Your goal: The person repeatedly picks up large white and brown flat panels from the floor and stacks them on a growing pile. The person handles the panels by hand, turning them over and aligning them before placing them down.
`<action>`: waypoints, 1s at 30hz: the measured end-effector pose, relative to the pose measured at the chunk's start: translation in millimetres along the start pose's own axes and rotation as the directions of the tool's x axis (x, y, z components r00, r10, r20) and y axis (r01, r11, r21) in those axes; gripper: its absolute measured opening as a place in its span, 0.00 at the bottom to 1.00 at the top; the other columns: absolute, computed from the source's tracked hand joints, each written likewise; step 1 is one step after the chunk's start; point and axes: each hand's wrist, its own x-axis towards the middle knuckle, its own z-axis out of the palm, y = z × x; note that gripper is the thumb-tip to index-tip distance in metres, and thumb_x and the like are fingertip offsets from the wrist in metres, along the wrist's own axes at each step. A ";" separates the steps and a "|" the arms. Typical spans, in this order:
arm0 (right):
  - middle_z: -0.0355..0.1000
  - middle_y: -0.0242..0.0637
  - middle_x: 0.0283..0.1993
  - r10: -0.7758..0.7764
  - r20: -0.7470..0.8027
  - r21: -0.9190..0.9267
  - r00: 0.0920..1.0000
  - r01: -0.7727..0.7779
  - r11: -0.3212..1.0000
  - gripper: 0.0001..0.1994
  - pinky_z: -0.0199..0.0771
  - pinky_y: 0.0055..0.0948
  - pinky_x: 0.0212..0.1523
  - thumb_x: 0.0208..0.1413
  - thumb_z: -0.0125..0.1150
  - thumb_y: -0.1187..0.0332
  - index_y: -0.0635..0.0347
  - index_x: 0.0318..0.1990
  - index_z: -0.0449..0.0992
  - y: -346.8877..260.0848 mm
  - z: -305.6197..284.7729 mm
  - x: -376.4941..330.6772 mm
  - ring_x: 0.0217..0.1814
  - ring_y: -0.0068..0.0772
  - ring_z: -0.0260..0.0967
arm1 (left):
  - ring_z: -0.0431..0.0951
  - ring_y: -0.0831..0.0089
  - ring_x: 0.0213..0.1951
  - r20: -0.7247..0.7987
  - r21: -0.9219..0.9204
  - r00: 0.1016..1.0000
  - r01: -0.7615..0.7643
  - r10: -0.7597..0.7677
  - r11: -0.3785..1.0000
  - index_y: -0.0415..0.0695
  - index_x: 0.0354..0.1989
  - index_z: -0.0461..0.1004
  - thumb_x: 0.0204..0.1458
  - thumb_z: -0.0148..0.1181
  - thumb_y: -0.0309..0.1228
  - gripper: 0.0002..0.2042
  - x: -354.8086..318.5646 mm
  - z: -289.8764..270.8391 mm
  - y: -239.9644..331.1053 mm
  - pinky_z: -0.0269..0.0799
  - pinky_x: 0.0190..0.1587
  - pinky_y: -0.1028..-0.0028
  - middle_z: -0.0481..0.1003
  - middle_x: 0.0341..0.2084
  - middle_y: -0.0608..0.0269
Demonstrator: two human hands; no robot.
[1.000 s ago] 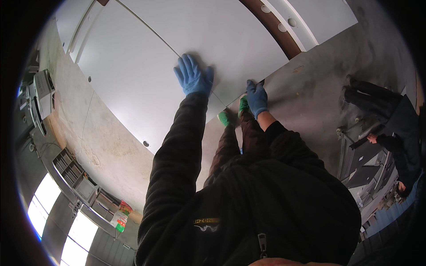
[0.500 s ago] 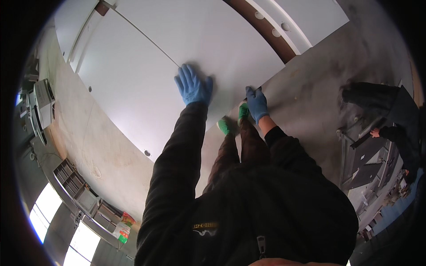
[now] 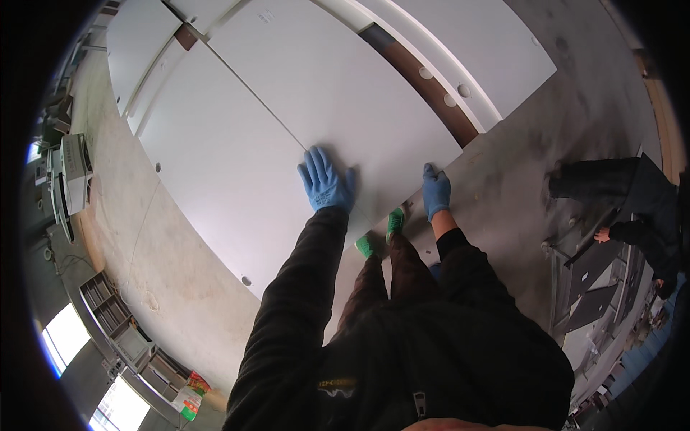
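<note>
My left hand (image 3: 327, 181), in a blue glove, lies flat on a large white panel (image 3: 215, 144), fingers spread. Its fingertips reach the near end of a thin dark seam that runs across the panel's white surface. My right hand (image 3: 436, 192), also blue-gloved, is closed beside the panel's near right edge. Its fingers are curled in, and whatever they hold is hidden. Beyond that hand, a brown strip (image 3: 424, 79) with pale round spots lies along the panel's far right side.
My green shoes (image 3: 395, 221) stand on the grey floor by the panel's near edge. More white panels (image 3: 496, 50) lie at the upper right. A co-worker's hand (image 3: 602, 235) is by a metal-framed rack at the right. A grey-white machine (image 3: 75, 161) stands at the far left.
The whole view has shifted, so the panel and both hands sit lower. My left hand keeps its place at the seam. My right hand is nearer the panel's right corner.
</note>
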 end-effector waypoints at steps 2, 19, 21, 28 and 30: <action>0.80 0.54 0.43 -0.005 0.006 0.002 1.000 0.005 1.000 0.26 0.75 0.39 0.46 0.66 0.59 0.51 0.76 0.45 0.78 5.1 0.4 2.3 0.42 0.44 0.76 | 0.45 0.43 0.76 0.041 0.008 0.999 0.018 -0.018 1.000 0.29 0.73 0.49 0.59 0.56 0.51 0.44 0.8 -0.4 -0.5 0.36 0.75 0.44 0.51 0.73 0.36; 0.74 0.49 0.25 -0.613 0.658 -0.073 0.438 0.847 0.526 0.10 0.76 0.44 0.32 0.60 0.65 0.60 0.57 0.36 0.81 -251.2 -0.1 133.1 0.30 0.54 0.75 | 0.53 0.46 0.74 -0.122 0.000 0.972 0.204 -0.203 0.979 0.39 0.73 0.55 0.57 0.61 0.44 0.38 153.4 -3.0 -33.1 0.46 0.74 0.50 0.57 0.72 0.43; 0.79 0.51 0.43 -0.914 0.316 0.063 0.254 0.956 0.288 0.15 0.81 0.42 0.39 0.57 0.68 0.62 0.56 0.49 0.79 -303.9 79.1 167.7 0.40 0.55 0.78 | 0.51 0.47 0.75 -0.085 0.036 0.967 0.242 -0.238 0.970 0.39 0.74 0.53 0.57 0.60 0.45 0.39 151.5 4.2 -33.8 0.43 0.75 0.50 0.55 0.73 0.43; 0.61 0.49 0.73 -0.914 0.378 -0.052 -0.147 0.982 -0.180 0.34 0.53 0.51 0.74 0.56 0.61 0.41 0.57 0.61 0.72 -404.5 282.3 242.8 0.76 0.51 0.55 | 0.54 0.42 0.73 -0.118 0.001 0.974 0.196 -0.195 0.981 0.38 0.74 0.53 0.55 0.61 0.43 0.40 155.4 8.7 -38.9 0.46 0.73 0.47 0.56 0.72 0.40; 0.58 0.51 0.74 -0.754 0.579 0.048 -0.309 0.937 -0.346 0.36 0.47 0.55 0.76 0.56 0.58 0.39 0.57 0.62 0.72 -374.9 278.7 225.8 0.79 0.52 0.51 | 0.51 0.42 0.74 -0.080 -0.036 0.973 0.212 -0.214 0.977 0.39 0.74 0.52 0.55 0.61 0.43 0.40 159.1 5.2 -39.8 0.45 0.74 0.47 0.55 0.73 0.40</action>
